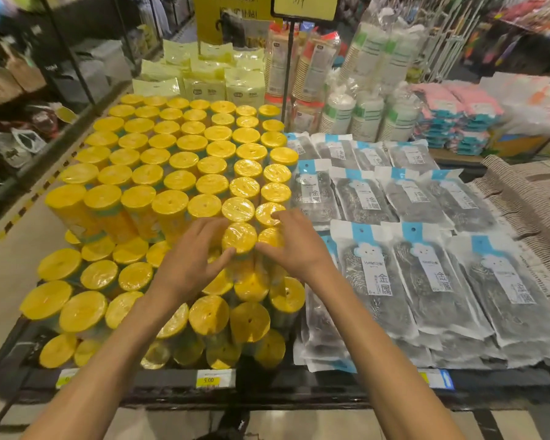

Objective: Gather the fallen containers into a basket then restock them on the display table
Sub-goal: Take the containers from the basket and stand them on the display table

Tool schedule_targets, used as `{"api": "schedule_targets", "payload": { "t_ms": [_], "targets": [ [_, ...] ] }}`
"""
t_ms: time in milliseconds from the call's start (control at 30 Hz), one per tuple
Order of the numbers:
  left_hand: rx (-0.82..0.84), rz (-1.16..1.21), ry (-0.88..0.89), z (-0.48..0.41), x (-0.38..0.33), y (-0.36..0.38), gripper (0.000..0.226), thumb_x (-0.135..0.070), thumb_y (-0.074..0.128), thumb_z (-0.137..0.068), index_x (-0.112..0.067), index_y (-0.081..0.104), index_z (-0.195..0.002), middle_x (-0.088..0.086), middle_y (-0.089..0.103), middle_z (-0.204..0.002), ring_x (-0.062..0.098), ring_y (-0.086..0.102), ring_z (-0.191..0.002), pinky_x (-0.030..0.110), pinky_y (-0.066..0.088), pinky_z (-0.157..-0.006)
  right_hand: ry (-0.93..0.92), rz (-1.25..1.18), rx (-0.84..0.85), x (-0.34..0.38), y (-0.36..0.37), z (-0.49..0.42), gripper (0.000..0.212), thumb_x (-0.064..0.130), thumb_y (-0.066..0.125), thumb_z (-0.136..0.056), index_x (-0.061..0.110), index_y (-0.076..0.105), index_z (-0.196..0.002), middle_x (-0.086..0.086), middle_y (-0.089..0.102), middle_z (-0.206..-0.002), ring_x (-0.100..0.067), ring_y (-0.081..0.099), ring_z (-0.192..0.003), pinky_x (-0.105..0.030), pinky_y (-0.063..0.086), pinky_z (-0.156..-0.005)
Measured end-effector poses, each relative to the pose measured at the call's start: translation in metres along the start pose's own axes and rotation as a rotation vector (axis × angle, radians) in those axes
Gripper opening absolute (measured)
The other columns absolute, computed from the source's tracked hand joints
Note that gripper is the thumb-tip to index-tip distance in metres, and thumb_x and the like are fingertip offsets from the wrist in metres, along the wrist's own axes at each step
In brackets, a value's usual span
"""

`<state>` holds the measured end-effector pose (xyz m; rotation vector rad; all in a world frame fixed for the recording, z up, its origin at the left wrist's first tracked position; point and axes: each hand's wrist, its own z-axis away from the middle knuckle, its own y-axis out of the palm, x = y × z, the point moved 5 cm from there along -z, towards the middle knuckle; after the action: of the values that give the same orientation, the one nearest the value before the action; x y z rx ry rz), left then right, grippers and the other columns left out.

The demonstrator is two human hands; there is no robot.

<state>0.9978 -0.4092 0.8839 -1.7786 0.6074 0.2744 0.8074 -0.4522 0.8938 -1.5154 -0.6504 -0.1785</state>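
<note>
Item in hand: one cylindrical container [239,238] with a yellow lid under clear shrink film. It stands upright at the front edge of the upper tier of like stock, second column from that tier's right side, touching its neighbours. The left hand [189,262] lies against its left side, thumb on the wall just below the lid, fingers apart and nearly straight, spread over the next lid. The right hand [294,246] lies against its right side, thumb reaching to the wall, forefinger extended onto the lid behind, fingers loosely apart and closed round nothing. Stock: a block of yellow-lidded containers [185,160] in close rows on the black display table [159,382], with a lower tier [83,309] in front, several of them tilted toward the camera. A yellow price tag [215,378] is on the table's front rail. Just beside, to the right: grey flat packets of metal scourers [432,274] with blue-and-white header cards, overlapped in rows. Behind: pale yellow pouches [204,87] and sleeved stacks of paper cups [365,112]. Far right: stacks of brown ridged material [527,198], kind not discernible.
</note>
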Motion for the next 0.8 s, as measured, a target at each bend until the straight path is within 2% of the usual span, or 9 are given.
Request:
{"api": "schedule_targets", "payload": {
  "t_ms": [67, 133, 267, 433, 500, 567, 700, 800],
  "targets": [
    [-0.025, -0.094, -0.025, 0.010, 0.007, -0.016, 0.054, -0.042, 0.060, -0.092, -0.022, 0.047, -0.140, 0.000, 0.047, -0.137, 0.019, 0.049, -0.123, 0.038, 0.051, -0.086, -0.092, 0.050, -0.023, 0.015, -0.008, -0.004, 0.064, 0.048, 0.068, -0.086, 0.015, 0.048, -0.137, -0.009, 0.046, -0.138, -0.027, 0.041, -0.129, -0.040, 0.039, -0.103],
    [-0.019, -0.213, -0.066, 0.018, 0.021, -0.033, 0.054, -0.042, 0.062, -0.091, -0.021, 0.049, -0.138, 0.004, 0.050, -0.136, 0.024, 0.049, -0.123, 0.040, 0.049, -0.090, -0.170, 0.123, -0.011, 0.036, -0.011, -0.010, 0.060, 0.048, 0.066, -0.087, 0.015, 0.050, -0.135, -0.009, 0.048, -0.133, -0.028, 0.043, -0.125, -0.042, 0.041, -0.099],
    [0.046, -0.406, -0.202, 0.036, 0.060, -0.072, 0.055, -0.042, 0.067, -0.087, -0.017, 0.055, -0.134, 0.011, 0.056, -0.131, 0.034, 0.053, -0.117, 0.047, 0.050, -0.089, -0.315, 0.295, 0.098, 0.089, 0.006, -0.025, 0.059, 0.049, 0.062, -0.089, 0.013, 0.050, -0.135, -0.013, 0.049, -0.132, -0.032, 0.043, -0.123, -0.043, 0.042, -0.096],
    [0.045, -0.446, -0.444, 0.083, 0.119, -0.128, 0.050, -0.043, 0.064, -0.088, -0.022, 0.052, -0.133, 0.009, 0.059, -0.125, 0.034, 0.056, -0.111, 0.044, 0.051, -0.082, -0.470, 0.375, 0.262, 0.171, 0.050, -0.030, 0.063, 0.051, 0.063, -0.088, 0.014, 0.049, -0.137, -0.014, 0.050, -0.132, -0.034, 0.044, -0.124, -0.045, 0.045, -0.094],
    [0.037, -0.430, -0.517, 0.106, 0.139, -0.149, 0.052, -0.044, 0.063, -0.088, -0.020, 0.052, -0.132, 0.010, 0.059, -0.126, 0.034, 0.055, -0.113, 0.046, 0.050, -0.086, -0.541, 0.396, 0.297, 0.205, 0.069, -0.027, 0.066, 0.052, 0.063, -0.088, 0.016, 0.046, -0.140, -0.013, 0.048, -0.136, -0.034, 0.042, -0.128, -0.046, 0.044, -0.097],
    [0.027, -0.445, -0.581, 0.129, 0.155, -0.168, 0.054, -0.045, 0.063, -0.089, -0.019, 0.052, -0.135, 0.009, 0.057, -0.130, 0.031, 0.054, -0.118, 0.043, 0.049, -0.090, -0.600, 0.409, 0.312, 0.240, 0.087, -0.025, 0.066, 0.051, 0.064, -0.088, 0.015, 0.047, -0.140, -0.014, 0.048, -0.138, -0.035, 0.042, -0.129, -0.045, 0.041, -0.099],
    [0.004, -0.520, -0.675, 0.180, 0.191, -0.209, 0.053, -0.046, 0.058, -0.090, -0.021, 0.050, -0.136, 0.008, 0.056, -0.133, 0.029, 0.051, -0.121, 0.043, 0.048, -0.094, -0.718, 0.417, 0.360, 0.316, 0.133, -0.021, 0.063, 0.051, 0.065, -0.086, 0.015, 0.051, -0.135, -0.014, 0.052, -0.133, -0.035, 0.046, -0.126, -0.042, 0.042, -0.099],
    [0.017, -0.538, -0.778, 0.219, 0.225, -0.245, 0.056, -0.047, 0.056, -0.091, -0.024, 0.045, -0.141, 0.005, 0.051, -0.140, 0.028, 0.049, -0.126, 0.043, 0.046, -0.097, -0.758, 0.429, 0.385, 0.376, 0.167, -0.016, 0.064, 0.051, 0.063, -0.088, 0.016, 0.048, -0.140, -0.011, 0.048, -0.139, -0.033, 0.044, -0.128, -0.040, 0.039, -0.102]
  ]
}}
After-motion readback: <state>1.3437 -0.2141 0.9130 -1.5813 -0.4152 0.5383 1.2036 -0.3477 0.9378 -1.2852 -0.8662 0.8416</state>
